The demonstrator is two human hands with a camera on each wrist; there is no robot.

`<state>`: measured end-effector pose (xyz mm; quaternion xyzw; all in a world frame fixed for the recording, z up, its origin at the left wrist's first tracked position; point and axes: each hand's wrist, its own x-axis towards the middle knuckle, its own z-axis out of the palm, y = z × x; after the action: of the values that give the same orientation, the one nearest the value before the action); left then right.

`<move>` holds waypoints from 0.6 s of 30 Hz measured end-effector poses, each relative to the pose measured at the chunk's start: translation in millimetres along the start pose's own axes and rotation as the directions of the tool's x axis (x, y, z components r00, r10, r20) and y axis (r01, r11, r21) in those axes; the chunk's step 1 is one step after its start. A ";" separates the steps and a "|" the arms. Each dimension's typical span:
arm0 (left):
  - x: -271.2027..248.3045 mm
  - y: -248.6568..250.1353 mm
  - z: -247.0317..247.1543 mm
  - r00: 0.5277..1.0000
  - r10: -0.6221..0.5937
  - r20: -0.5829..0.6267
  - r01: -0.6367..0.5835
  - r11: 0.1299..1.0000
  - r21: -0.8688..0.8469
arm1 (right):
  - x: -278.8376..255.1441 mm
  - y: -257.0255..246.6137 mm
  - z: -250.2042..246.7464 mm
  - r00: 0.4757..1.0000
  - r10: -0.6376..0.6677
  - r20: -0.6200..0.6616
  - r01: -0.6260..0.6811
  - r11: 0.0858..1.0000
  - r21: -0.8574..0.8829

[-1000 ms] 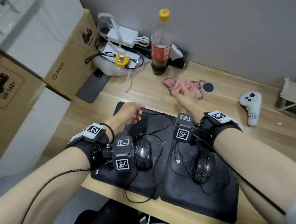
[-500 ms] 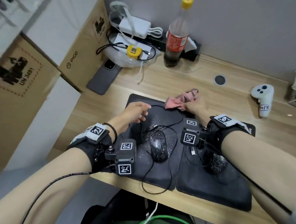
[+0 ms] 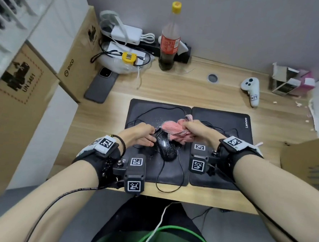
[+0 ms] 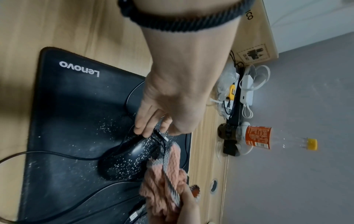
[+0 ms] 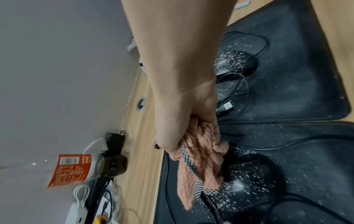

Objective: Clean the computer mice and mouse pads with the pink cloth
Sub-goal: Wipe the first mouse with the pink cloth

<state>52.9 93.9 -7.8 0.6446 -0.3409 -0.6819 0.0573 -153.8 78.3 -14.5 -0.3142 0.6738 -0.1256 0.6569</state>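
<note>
In the head view, the front of the speckled black mouse on the left mouse pad is gripped by the left hand, and the bunched pink cloth is held against it by the right hand. In the left wrist view, the left fingers are seen curled on the mouse's front end beside its cable. In the right wrist view, the cloth is clenched in the right fist above this mouse, while a second mouse is seen on the right mouse pad.

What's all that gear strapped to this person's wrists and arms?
Both forearms are bare. Each wrist wears a black strap topped with a white patch printed with a black-and-white square code. A small black camera box bearing more such codes hangs off each strap, with a black cable trailing back along the arm. The left hand has a thin dark braided bracelet behind it; the right hand has none.
</note>
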 end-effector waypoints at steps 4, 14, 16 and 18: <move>0.0 -7.1 11.5 1.000 -0.004 -0.019 0.003 1.000 -0.026 | 3.8 20.0 16.5 1.000 0.020 -0.007 -0.019 0.998 0.060; 12.0 -10.4 34.7 0.953 0.191 -0.234 -0.259 0.915 -0.310 | 15.3 25.7 20.3 0.998 -0.067 0.009 0.058 0.914 0.402; 15.5 -5.1 40.3 0.925 0.213 -0.315 -0.318 0.887 -0.334 | 20.3 23.6 16.3 0.994 -0.110 0.029 0.086 0.895 0.439; 28.1 -4.8 43.0 0.892 0.239 -0.384 -0.385 0.846 -0.367 | 22.5 18.7 15.7 0.984 -0.170 0.060 0.128 0.893 0.431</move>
<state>10.6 99.9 -36.8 0.6532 -0.2678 -0.6062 0.3662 -142.1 83.3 -45.2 -0.2198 0.5720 -0.3041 0.7294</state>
